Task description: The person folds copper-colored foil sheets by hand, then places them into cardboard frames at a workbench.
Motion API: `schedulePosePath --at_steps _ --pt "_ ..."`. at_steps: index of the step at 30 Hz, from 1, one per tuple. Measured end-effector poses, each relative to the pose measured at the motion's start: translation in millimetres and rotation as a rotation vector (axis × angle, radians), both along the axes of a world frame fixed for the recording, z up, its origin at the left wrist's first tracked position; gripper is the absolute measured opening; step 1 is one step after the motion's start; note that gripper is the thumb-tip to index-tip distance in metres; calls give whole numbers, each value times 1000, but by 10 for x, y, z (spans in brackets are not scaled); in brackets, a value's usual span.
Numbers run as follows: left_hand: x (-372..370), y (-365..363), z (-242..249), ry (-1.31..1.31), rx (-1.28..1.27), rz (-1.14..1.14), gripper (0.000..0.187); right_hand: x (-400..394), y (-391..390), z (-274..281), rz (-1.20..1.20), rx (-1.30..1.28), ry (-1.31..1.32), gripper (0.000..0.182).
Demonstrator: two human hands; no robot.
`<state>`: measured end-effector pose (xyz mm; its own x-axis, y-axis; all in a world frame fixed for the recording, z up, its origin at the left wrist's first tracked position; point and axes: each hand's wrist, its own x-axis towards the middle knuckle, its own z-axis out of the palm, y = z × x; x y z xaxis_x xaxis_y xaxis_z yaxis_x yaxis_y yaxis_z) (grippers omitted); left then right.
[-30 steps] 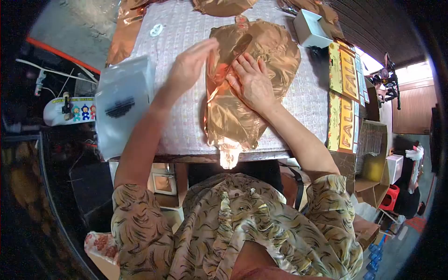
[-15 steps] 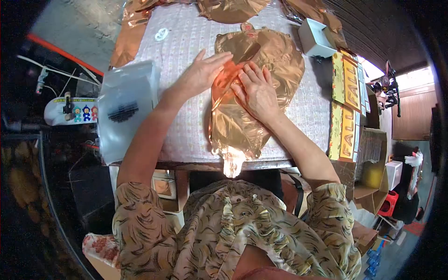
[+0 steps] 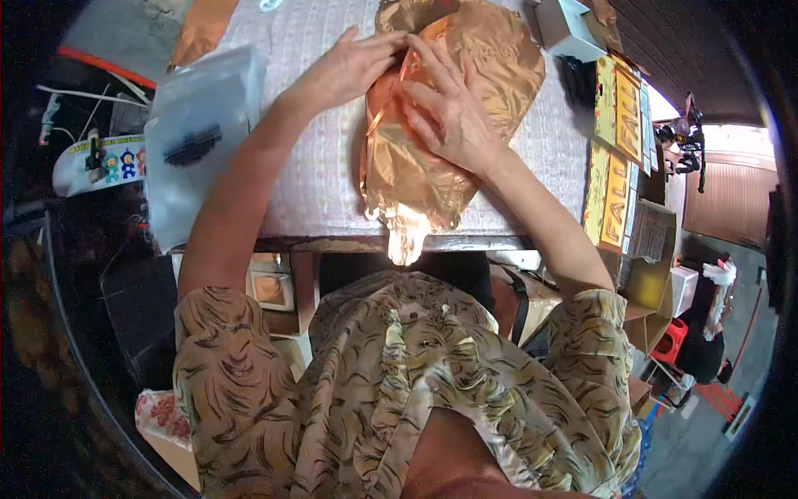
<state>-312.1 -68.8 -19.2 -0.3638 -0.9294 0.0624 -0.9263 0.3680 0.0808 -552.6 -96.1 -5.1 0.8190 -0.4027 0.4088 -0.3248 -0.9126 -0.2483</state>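
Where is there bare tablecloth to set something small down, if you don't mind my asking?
Tablecloth shows between the clear plastic bags and copper foil, and between the foil and yellow FALL packs. The foil itself is crowded: the left hand and right hand meet there.

A creased, shiny copper-coloured foil piece [image 3: 416, 158] lies flattened, one end overhanging the table edge [image 3: 349, 244].

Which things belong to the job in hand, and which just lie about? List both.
Seemingly in use:
copper-coloured foil piece, with right hand on it and left hand at its edge
pale cloth beneath

Apparently lying about:
clear plastic
white box
FALL-printed packs
skateboard
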Motion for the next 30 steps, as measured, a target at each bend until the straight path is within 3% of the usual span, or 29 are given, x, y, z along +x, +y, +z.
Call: schedulePosePath --at_steps 1,3,5,8,10,16,19,23,25,27,30 --pt "5 22 -47 6 5 4 47 -14 32 44 91 20 58 31" --pt "18 17 -118 310 -74 30 51 -16 76 38 147 22 51 29" --pt "55 -1 -203 272 -82 17 56 -19 120 -7 197 33 95 29" --pt "79 -6 -308 332 -202 20 50 -8 150 -35 224 26 101 34" --pt "78 14 -265 324 -124 18 72 -7 181 -45 242 24 89 36" --pt "96 40 -242 271 -161 -45 80 -77 292 38 288 14 194 39" --pt "18 43 -275 296 -166 27 82 -149 393 95 331 34 331 37" --pt "-57 166 123 388 -195 -42 73 -195 556 75 396 138 172 32" --pt "-68 198 187 314 -43 5 89 -225 572 118 502 219 187 40" --pt "-60 191 150 321 -57 -4 89 -306 571 87 507 213 140 39" --pt "-16 150 41 313 -106 -25 89 -407 530 32 249 215 44 36"
